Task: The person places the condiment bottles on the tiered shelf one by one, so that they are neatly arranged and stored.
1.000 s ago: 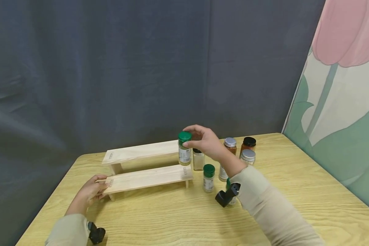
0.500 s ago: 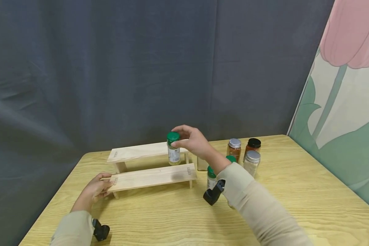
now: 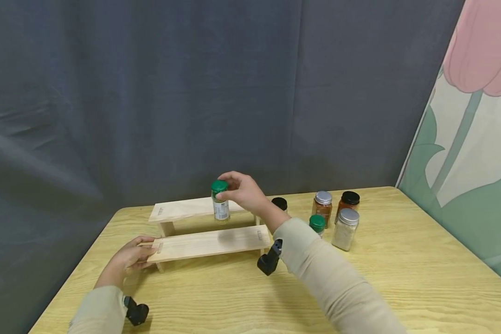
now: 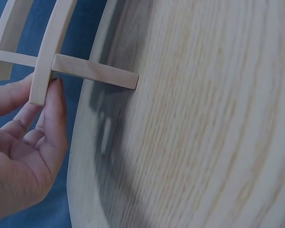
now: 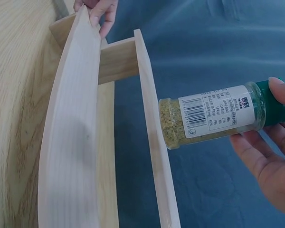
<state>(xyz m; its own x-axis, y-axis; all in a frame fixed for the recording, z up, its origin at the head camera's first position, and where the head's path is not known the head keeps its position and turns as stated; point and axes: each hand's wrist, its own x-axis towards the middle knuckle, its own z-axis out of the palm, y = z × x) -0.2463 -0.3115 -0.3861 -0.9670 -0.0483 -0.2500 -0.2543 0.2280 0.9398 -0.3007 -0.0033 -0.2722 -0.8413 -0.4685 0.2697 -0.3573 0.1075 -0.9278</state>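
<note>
My right hand [image 3: 245,192] grips a green-capped spice jar [image 3: 221,204] by its cap, upright above the two-tier wooden rack [image 3: 208,244]. In the right wrist view the clear spice jar [image 5: 209,116] shows a white barcode label and yellowish granules inside. Its base overlaps the edge of the upper shelf [image 5: 154,128] there. At the rack's left end my left hand [image 3: 131,256] pinches the end of the lower shelf. The left wrist view shows thumb and fingers on either side of that shelf end [image 4: 42,88].
Right of the rack stand a silver-lidded jar of reddish spice [image 3: 322,208], a black-lidded jar [image 3: 349,202], a silver-lidded pale jar [image 3: 345,230] and a green-capped jar [image 3: 317,223]. Another black lid [image 3: 279,203] shows behind the right wrist. A dark curtain [image 3: 183,93] hangs behind the table.
My right hand has carried the spice jar leftward, from the rack's right end to over its middle. My left hand keeps its hold on the lower shelf. The head view has shifted slightly.
</note>
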